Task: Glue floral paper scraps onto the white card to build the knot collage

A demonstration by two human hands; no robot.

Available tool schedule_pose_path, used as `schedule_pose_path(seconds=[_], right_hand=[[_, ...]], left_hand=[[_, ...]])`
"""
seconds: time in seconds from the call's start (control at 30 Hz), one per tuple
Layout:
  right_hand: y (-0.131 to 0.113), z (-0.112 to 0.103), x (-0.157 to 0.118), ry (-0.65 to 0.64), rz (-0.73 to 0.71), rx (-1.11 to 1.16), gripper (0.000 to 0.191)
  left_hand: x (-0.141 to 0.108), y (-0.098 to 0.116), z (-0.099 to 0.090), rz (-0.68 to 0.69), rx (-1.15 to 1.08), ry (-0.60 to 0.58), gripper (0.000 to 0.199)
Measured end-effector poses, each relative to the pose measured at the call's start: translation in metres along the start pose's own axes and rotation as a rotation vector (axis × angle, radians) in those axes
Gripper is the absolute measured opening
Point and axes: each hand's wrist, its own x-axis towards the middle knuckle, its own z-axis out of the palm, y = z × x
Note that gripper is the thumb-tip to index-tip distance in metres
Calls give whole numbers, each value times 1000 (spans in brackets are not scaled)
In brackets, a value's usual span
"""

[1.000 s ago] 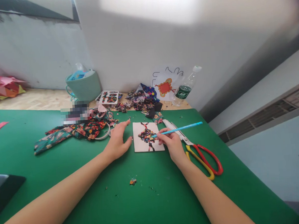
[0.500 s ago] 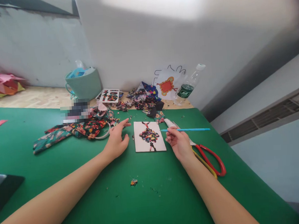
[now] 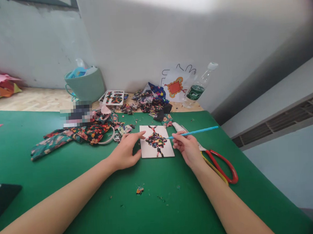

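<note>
A white square board (image 3: 148,152) lies flat on the green table, bearing a knot-shaped pattern of dark floral fabric pieces (image 3: 156,140). My left hand (image 3: 128,150) is at the board's left edge, fingers apart, with the fingertips over its upper left part and the thumb by its side. Between the fingers of my right hand (image 3: 187,147) is a thin blue stick (image 3: 199,131), its tip at the right side of the pattern. Under and beside that hand lie scissors with red and yellow handles (image 3: 224,162) and a white tube (image 3: 177,127).
Floral cloth (image 3: 80,134) and a pale ring (image 3: 108,139) lie to the left. Behind are a green basket (image 3: 87,86), patterned cards (image 3: 113,97), fabric scraps (image 3: 151,98), a knot drawing (image 3: 174,87) and a plastic bottle (image 3: 195,91). A small scrap (image 3: 139,190) lies in front.
My left hand has moved right, from beside the board to its left edge, fingertips now over it. The blue stick has tilted, its far end higher, and its tip has moved slightly toward the pattern.
</note>
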Motion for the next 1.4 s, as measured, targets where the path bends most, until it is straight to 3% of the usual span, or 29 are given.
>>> schedule_pose_path(seconds=[0.2, 0.53, 1.1, 1.27, 1.4], right_hand=[[-2, 0, -2, -77, -41, -206, 24], [-1, 2, -2, -63, -42, -227, 22], [3, 0, 1, -73, -68, -251, 25], [3, 3, -5, -140, -105, -251, 23], [1, 10, -14, -264, -41, -273, 24]], left_hand=[[0, 1, -2, 11, 22, -56, 63], [1, -1, -2, -2, 52, 22, 60], [1, -3, 0, 4, 45, -17, 65], [1, -1, -1, 10, 61, -73, 65], [2, 0, -1, 8, 77, -90, 67]])
